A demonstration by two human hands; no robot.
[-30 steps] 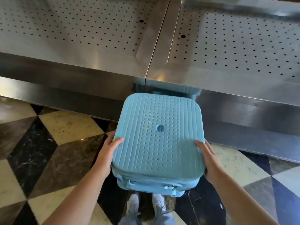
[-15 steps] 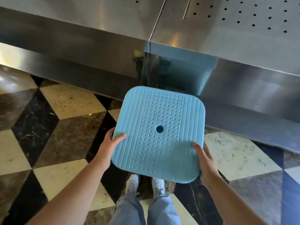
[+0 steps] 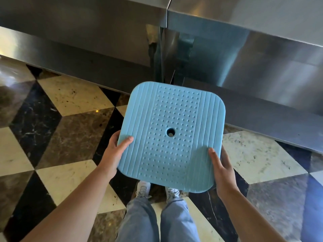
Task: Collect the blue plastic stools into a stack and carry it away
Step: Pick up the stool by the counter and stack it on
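Observation:
I look straight down on the square seat of a light blue plastic stool [image 3: 172,135], ribbed at the sides, dotted in the middle, with a round hole at its centre. It is held above the floor, in front of my legs. My left hand [image 3: 115,151] grips its left edge, thumb on top and fingers underneath. My right hand [image 3: 221,169] grips the right edge the same way. The seat hides everything below it, so whether more stools hang under it cannot be told.
A stainless steel counter front [image 3: 262,70] runs across the far side, close to the stool's far edge. The floor [image 3: 57,130] is polished marble in black, brown and cream diamonds. My jeans and white shoes [image 3: 143,189] are below the stool.
The view has tilted down and the counter's perforated top has left the frame. The stool has come back from the counter toward my body, and the lower stool rims seen earlier are now hidden.

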